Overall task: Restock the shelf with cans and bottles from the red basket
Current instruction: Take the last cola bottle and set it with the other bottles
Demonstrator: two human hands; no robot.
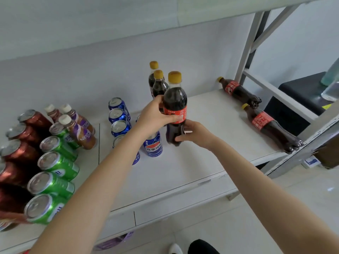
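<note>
Held upright at frame centre, left grip [155, 116] and right grip [195, 133] both clamped on cola bottle [175, 96]; judged liable to topple standing bottles [158, 85] just behind if shoved.

The bottle [175, 99] gripped by the left hand [156, 116] and right hand [194, 133] was clear, glossy plastic with a matt yellow cap [174, 77]. Left of the hands, the cans [56, 163] were shiny metal. The shelf [183, 171] under them looked smooth and matt.
</note>
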